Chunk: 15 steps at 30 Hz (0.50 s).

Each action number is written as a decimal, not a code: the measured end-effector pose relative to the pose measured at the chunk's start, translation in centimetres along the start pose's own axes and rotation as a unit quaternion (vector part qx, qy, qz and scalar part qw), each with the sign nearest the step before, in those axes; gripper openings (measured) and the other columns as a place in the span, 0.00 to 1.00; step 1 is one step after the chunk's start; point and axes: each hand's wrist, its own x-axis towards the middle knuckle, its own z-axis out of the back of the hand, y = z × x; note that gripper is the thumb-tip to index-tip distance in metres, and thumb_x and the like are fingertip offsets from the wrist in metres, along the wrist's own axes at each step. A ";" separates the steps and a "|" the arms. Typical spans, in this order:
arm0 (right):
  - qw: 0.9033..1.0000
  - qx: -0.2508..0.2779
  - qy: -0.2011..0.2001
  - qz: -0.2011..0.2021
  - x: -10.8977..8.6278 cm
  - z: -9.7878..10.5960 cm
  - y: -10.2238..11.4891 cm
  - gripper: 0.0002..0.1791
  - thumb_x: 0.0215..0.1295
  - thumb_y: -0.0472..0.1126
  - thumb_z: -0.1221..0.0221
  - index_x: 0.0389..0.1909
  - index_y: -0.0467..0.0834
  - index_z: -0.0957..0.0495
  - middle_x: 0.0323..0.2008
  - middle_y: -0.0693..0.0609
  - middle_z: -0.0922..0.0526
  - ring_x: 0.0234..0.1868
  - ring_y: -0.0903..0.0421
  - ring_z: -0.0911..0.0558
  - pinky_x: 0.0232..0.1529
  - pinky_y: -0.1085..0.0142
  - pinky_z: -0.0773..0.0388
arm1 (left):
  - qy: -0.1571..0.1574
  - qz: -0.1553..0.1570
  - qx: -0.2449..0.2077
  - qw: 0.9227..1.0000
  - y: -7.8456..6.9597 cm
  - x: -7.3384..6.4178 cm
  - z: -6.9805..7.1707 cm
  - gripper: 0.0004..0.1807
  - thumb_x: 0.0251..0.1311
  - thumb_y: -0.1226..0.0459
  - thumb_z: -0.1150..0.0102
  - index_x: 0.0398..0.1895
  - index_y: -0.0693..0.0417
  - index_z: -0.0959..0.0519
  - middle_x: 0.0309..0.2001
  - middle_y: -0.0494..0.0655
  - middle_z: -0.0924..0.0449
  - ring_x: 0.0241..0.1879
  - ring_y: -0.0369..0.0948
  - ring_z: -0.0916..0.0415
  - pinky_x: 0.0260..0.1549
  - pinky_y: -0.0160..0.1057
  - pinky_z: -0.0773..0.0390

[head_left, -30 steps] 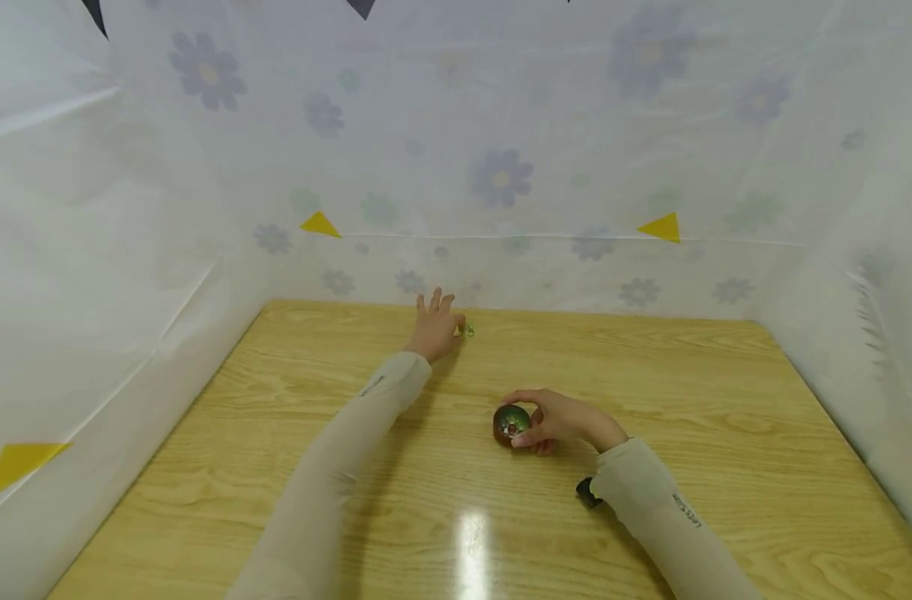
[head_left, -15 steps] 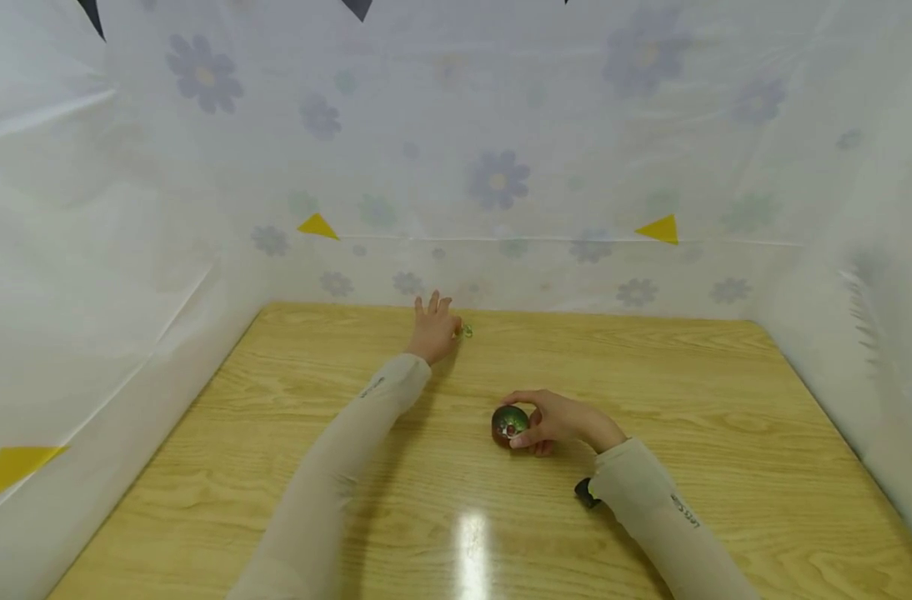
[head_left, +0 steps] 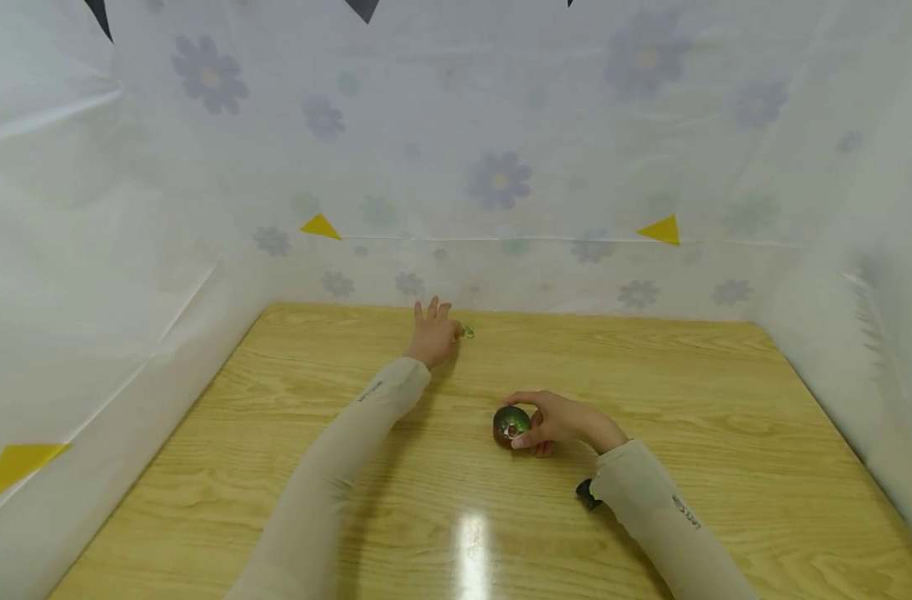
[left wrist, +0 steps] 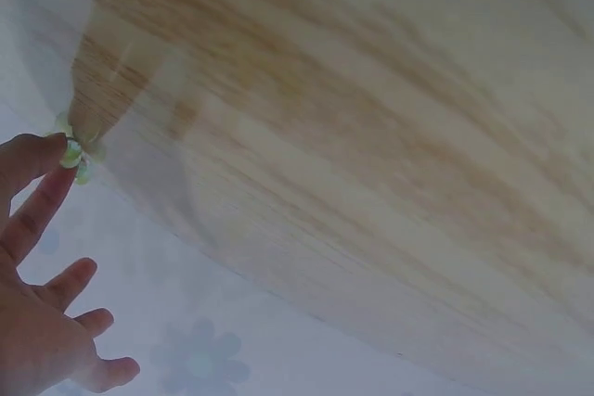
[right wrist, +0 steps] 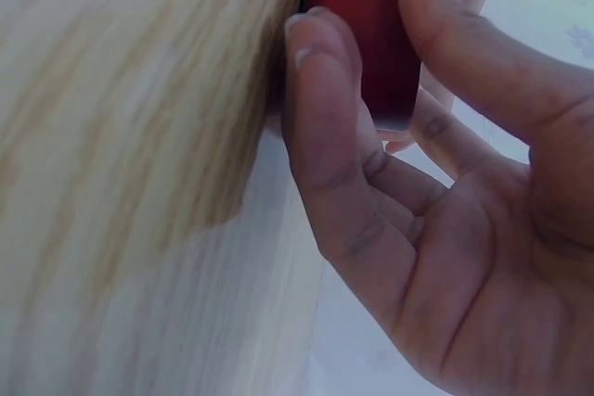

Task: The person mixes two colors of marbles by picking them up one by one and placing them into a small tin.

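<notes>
At the back of the table, my left hand [head_left: 433, 335] pinches a small translucent green piece with petal-like lobes [left wrist: 83, 172] between thumb and index finger. Its other fingers are spread apart, away from the piece. Closer to me, my right hand [head_left: 563, 418] grips a small round container [head_left: 507, 422] with a green patterned top and red sides. The right wrist view shows the thumb and fingers on either side of its red wall [right wrist: 357, 16], which stands against the wooden table. I cannot tell exactly what the green piece is.
The wood-grain table [head_left: 651, 383] is enclosed by white sheeting [head_left: 546, 125] with printed flowers at the back and sides. Yellow triangles [head_left: 658, 230] are on the sheeting. A black object [head_left: 588, 494] shows at the right sleeve, partly hidden.
My left hand has drawn down and back very slightly, still pinching the green piece. The right hand and the round container stay in place.
</notes>
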 end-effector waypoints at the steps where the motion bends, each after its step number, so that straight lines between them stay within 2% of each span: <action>1: 1.000 -0.001 0.000 -0.001 0.0 0.0 0.0 0.38 0.61 0.37 0.35 0.70 0.38 0.40 0.26 0.43 0.16 0.24 0.46 0.17 0.28 0.55 0.19 | 0.001 0.000 0.002 1.000 0.0 0.0 0.0 0.05 0.62 0.58 0.38 0.37 0.45 0.15 0.68 0.57 0.38 0.73 0.59 0.56 0.65 0.66 0.59; 5: 1.000 -0.005 0.002 0.000 -0.1 0.1 0.0 0.38 0.61 0.38 0.35 0.70 0.38 0.40 0.27 0.43 0.16 0.24 0.47 0.17 0.28 0.57 0.19 | 0.005 0.002 0.004 1.000 -0.2 -0.1 0.0 0.05 0.61 0.58 0.37 0.36 0.46 0.15 0.68 0.57 0.37 0.72 0.60 0.55 0.65 0.66 0.56; 11: 1.000 -0.013 0.005 0.004 0.0 0.2 -0.3 0.37 0.62 0.39 0.36 0.70 0.38 0.40 0.28 0.45 0.16 0.24 0.50 0.16 0.28 0.58 0.18 | 0.016 0.013 0.003 1.000 -0.6 -0.1 0.3 0.05 0.63 0.60 0.40 0.35 0.48 0.15 0.68 0.57 0.38 0.72 0.60 0.55 0.66 0.66 0.58; 15: 1.000 -0.013 0.000 0.004 0.0 0.3 -0.5 0.37 0.61 0.40 0.35 0.70 0.39 0.39 0.28 0.45 0.16 0.24 0.49 0.16 0.27 0.58 0.19 | 0.002 0.013 0.001 1.000 -0.8 -0.3 0.5 0.05 0.63 0.61 0.40 0.33 0.50 0.16 0.67 0.57 0.37 0.72 0.60 0.54 0.66 0.65 0.56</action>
